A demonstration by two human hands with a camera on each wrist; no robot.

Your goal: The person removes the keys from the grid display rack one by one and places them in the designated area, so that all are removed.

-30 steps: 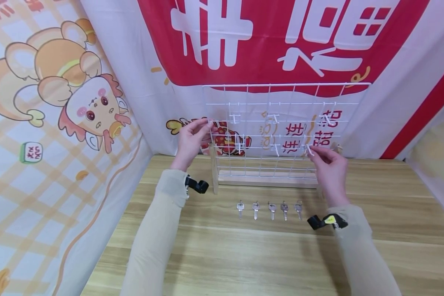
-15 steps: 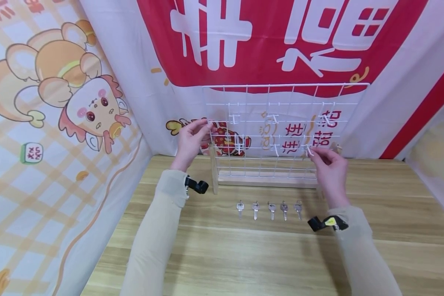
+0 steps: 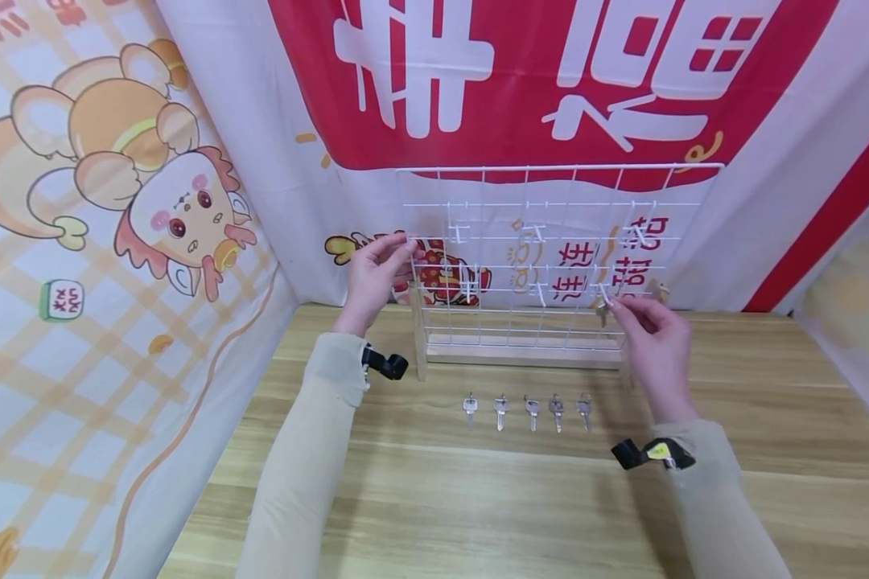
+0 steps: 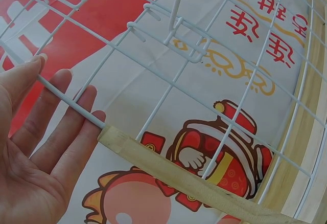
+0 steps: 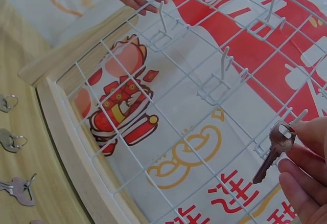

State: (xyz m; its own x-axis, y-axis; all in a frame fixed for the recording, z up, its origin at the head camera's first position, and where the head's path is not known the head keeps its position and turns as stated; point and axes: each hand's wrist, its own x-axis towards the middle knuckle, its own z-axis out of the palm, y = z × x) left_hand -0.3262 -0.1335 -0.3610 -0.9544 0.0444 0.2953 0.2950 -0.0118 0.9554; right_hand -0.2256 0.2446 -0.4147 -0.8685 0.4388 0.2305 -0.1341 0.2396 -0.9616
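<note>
A white wire grid rack (image 3: 503, 265) on a wooden stand carries several white hooks. My left hand (image 3: 379, 273) holds the rack's left side rod, thumb in front and fingers behind, as the left wrist view shows (image 4: 46, 147). At the lower right hook (image 3: 603, 291), my right hand (image 3: 652, 326) pinches the small ring of a key (image 5: 278, 142) between thumb and finger. The key's blade hangs down just below that hook, overlapping the grid in the right wrist view. Part of the ring is hidden by the thumb.
Several keys with small rings lie in a row on the wood-grain table (image 3: 434, 498) in front of the stand's wooden base bar (image 3: 521, 354); one is a silver key (image 3: 471, 408). A printed cloth (image 3: 348, 193) hangs close behind the rack, another at the left.
My right hand has drawn slightly right and down from the lower right hook, and the key now shows beneath it. My left hand stays on the rack's side.
</note>
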